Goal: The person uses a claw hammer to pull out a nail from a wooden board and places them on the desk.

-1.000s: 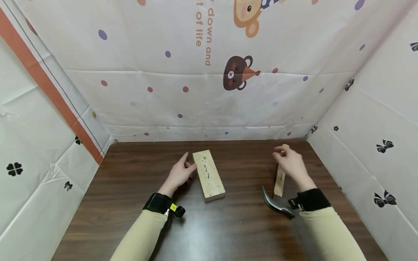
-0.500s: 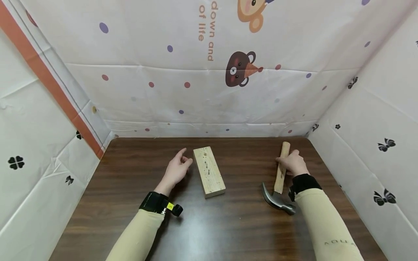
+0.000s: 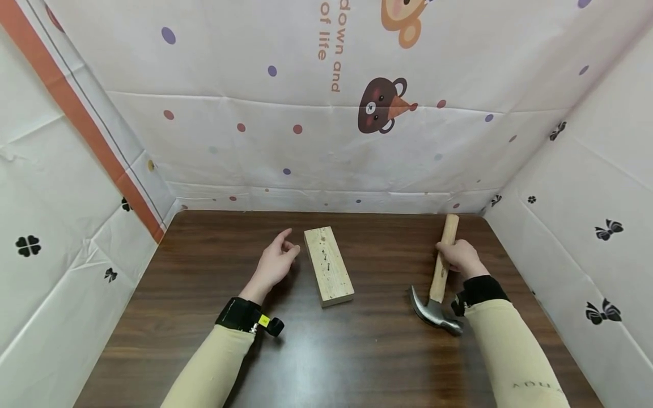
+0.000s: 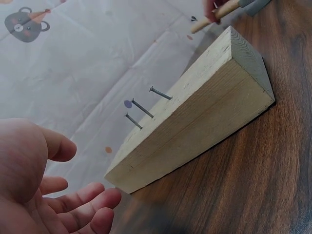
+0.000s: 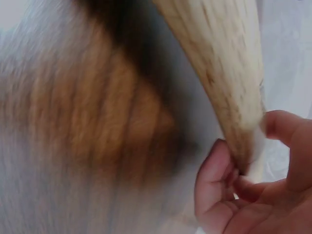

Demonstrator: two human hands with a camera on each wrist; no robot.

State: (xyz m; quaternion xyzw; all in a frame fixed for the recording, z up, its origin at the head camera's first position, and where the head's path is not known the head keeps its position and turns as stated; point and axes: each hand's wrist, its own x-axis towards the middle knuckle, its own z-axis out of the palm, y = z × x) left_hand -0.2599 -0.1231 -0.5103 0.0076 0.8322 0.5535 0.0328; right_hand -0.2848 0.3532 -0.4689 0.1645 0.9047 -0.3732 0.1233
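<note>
A pale wooden block (image 3: 329, 266) lies on the brown table. Three nails (image 4: 142, 108) stand up from its top face in the left wrist view. Beside the block's left edge is my left hand (image 3: 272, 263), fingers loosely extended and apart from the wood; the left wrist view puts its fingertips (image 4: 111, 197) near the block's end. Over on the right, my right hand (image 3: 461, 258) grips the wooden handle of a claw hammer (image 3: 437, 283) partway along. The hammer's dark metal head (image 3: 433, 314) points toward me, low over the table. Fingers and thumb curl round the handle (image 5: 219, 63) in the right wrist view.
A wood-grain table (image 3: 214, 362) spans the lower view, bounded by a printed white back curtain (image 3: 229, 158) and a white right-hand curtain (image 3: 571, 255). Another white curtain (image 3: 51, 226) with an orange stripe hangs at the left.
My right hand has come down from over the hammer and taken hold of its handle. The left hand has drawn slightly away from the block, which stays in place.
</note>
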